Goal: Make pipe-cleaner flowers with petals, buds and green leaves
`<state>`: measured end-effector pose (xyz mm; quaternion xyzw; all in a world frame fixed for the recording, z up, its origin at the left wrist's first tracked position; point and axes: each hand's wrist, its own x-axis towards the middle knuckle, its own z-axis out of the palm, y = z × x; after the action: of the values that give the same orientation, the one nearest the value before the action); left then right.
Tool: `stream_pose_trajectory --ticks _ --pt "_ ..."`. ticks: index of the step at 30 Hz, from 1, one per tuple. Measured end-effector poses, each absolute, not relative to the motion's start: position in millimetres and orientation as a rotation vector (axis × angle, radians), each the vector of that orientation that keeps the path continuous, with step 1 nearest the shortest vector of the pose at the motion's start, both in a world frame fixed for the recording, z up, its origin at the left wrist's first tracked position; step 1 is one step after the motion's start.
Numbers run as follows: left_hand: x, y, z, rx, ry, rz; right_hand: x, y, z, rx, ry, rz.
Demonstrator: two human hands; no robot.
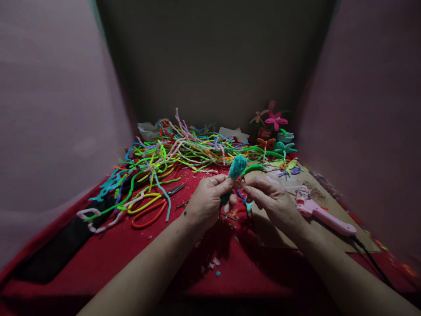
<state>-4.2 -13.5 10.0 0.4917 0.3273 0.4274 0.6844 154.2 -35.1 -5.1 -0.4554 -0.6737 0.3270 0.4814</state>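
A teal fuzzy bundle stands upright between the thumb and fingers of my left hand, near the middle of the view. Just right of it, my right hand has its thumb and fingertips pinched together close to the left fingertips. Whatever the right fingertips hold is too small to make out. Below and between the hands, a small light-teal piece and a blue stem show over the red cloth.
Many coloured fuzzy stems lie heaped at the back. Scissors with yellow and red handles and a black case lie left. A pink glue gun rests on cardboard at right, fuzzy flowers behind. Scraps dot the red cloth.
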Motion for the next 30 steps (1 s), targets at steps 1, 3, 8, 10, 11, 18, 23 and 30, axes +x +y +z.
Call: stream_pose_trajectory --ticks 1,3,8,10,11,18,23,30 --pt "-4 -13 10 1.11 0.739 0.961 156 -35 -3 -1.102 -1.642 0.777" --pt "-5 -11 9 1.106 0.751 0.959 160 -36 -1 -1.067 -1.647 0.763" --pt "-6 -8 5 1.095 0.741 0.862 163 -34 1 -1.0 -1.716 0.795" --pt "-5 -10 5 1.072 0.727 0.821 162 -33 0 -1.002 -1.724 0.825" --pt "-4 -11 6 1.06 0.726 0.809 160 -33 0 -1.005 -1.719 0.843" --pt "0 -14 9 1.117 0.779 0.789 152 -34 3 -1.071 -1.531 1.049" --pt "0 -13 3 1.179 0.766 0.803 148 -34 2 -1.034 -1.402 1.183" --pt "1 -14 5 1.125 0.743 0.835 150 -40 -4 -0.985 -1.515 1.041"
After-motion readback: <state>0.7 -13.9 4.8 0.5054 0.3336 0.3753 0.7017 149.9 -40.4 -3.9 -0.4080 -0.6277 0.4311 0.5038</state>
